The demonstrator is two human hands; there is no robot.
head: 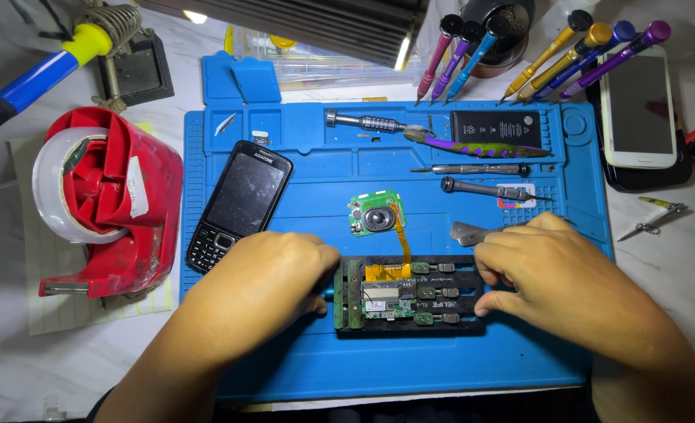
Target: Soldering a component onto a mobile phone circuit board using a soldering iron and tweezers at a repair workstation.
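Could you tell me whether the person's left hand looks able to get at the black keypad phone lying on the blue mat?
Probably yes: the left hand rests at the black board holder's left end, and the black keypad phone lies just beyond it on the blue mat, with nothing between.

Both arms enter from the lower edge of the view, bare from forearm to fingertips. The left hand (273, 274) and the right hand (555, 270) carry no rings, watch, wristband or gloves. The fingers (495, 258) are short and rounded, with nails trimmed close. No sleeve shows on either forearm; only a dark sliver of clothing sits at the bottom edge.
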